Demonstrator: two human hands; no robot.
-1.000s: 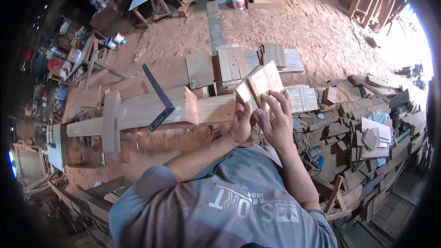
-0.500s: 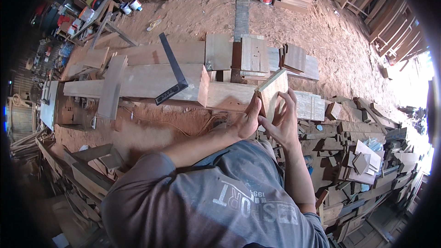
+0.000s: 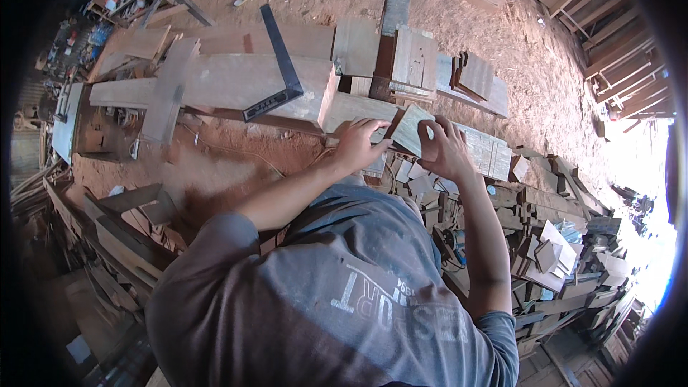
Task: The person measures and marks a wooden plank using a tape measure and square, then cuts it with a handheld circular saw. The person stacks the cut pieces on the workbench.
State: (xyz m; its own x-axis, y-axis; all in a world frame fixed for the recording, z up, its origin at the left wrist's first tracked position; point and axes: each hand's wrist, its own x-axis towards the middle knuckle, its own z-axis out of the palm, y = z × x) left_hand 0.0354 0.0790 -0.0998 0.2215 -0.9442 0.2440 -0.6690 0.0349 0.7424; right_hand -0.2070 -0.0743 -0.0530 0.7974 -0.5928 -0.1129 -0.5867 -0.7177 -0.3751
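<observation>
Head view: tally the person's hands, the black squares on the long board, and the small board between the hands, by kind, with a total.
Hands: 2 (left hand, right hand)
Black square: 1
Small board: 1
Total: 4

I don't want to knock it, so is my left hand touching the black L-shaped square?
Apart. The head view shows part of the wooden beam between your left hand and the black L-shaped square.

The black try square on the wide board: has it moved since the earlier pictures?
No. The try square lies across the wide board near its right end, as before; only the camera's view has shifted.
</observation>
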